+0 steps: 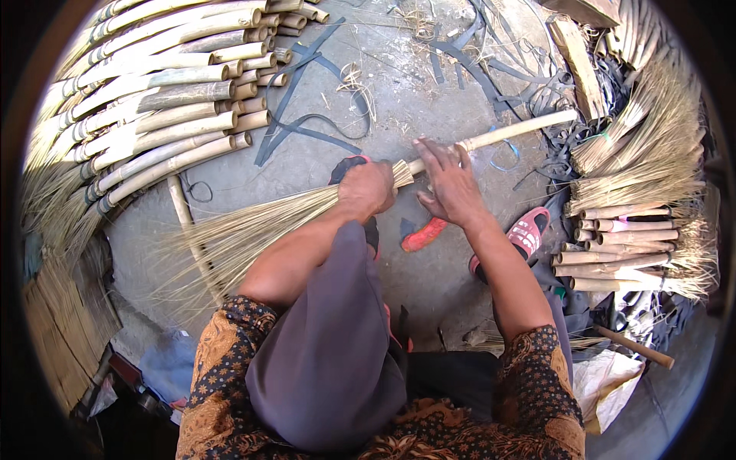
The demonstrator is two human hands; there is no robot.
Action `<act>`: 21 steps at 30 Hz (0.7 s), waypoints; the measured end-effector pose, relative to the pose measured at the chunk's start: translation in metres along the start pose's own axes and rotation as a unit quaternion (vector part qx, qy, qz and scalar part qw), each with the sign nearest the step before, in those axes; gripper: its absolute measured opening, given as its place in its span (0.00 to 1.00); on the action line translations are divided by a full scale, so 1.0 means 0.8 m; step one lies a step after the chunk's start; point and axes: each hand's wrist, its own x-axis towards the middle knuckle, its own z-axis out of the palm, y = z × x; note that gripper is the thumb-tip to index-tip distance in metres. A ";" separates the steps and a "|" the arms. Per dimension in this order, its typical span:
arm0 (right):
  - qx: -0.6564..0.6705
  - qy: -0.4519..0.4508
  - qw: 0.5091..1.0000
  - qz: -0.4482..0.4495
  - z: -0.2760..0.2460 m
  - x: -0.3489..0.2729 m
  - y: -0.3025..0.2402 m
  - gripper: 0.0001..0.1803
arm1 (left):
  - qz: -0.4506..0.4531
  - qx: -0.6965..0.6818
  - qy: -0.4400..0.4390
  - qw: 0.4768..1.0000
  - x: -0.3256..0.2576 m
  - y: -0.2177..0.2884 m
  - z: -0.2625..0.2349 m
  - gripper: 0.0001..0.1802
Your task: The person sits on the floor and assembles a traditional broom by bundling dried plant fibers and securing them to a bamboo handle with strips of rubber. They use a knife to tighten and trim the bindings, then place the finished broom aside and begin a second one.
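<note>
My left hand (368,186) is closed around a bundle of dry straw bristles (268,222), whose loose ends fan out toward the lower left. From the cut top of the bundle a pale bamboo handle (525,130) runs to the upper right. Over this handle, just beyond the bristle top, lies my right hand (452,182) with its fingers stretched and the thumb apart. It seems to rest on the bamboo without wrapping it. My left palm's underside is hidden. Beneath my right hand a curved red piece (423,234) sits on the floor.
Finished bamboo-handled brooms (176,100) are piled at the upper left. Dark flat strips (307,77) lie scattered ahead. To the right are a wooden block (579,69), straw bundles (644,146) and short-handled brooms (613,264). A pink slipper (529,230) shows near my right forearm.
</note>
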 end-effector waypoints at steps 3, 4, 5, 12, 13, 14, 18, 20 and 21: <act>0.045 -0.030 0.976 0.209 -0.019 -0.050 0.036 0.27 | -0.002 0.006 -0.007 1.000 -0.001 0.004 -0.005 0.22; 0.062 -0.037 0.952 0.296 -0.026 -0.074 0.054 0.25 | 0.003 0.009 -0.003 1.000 0.000 0.007 -0.006 0.21; 0.033 -0.051 0.938 0.342 -0.031 -0.097 0.072 0.24 | 0.000 0.014 -0.007 1.000 0.000 0.010 -0.006 0.21; -0.091 -0.064 0.897 0.428 -0.050 -0.187 0.189 0.18 | -0.026 0.022 0.015 0.999 0.006 0.011 -0.005 0.23; -0.101 -0.069 0.905 0.408 -0.046 -0.188 0.200 0.17 | -0.028 0.023 0.018 0.999 0.008 0.010 -0.004 0.23; -0.109 -0.063 0.917 0.378 -0.042 -0.187 0.209 0.17 | -0.032 0.024 0.023 0.999 0.010 0.008 -0.004 0.24; -0.163 -0.110 0.918 0.344 -0.025 -0.181 0.234 0.16 | -0.039 0.020 0.027 0.999 0.014 0.005 -0.001 0.26; -0.193 -0.111 0.918 0.329 -0.024 -0.178 0.238 0.13 | -0.032 0.023 0.026 0.999 0.014 0.005 0.000 0.26; -0.205 -0.110 0.921 0.314 -0.026 -0.176 0.236 0.13 | -0.033 0.024 0.025 0.999 0.014 0.005 0.000 0.26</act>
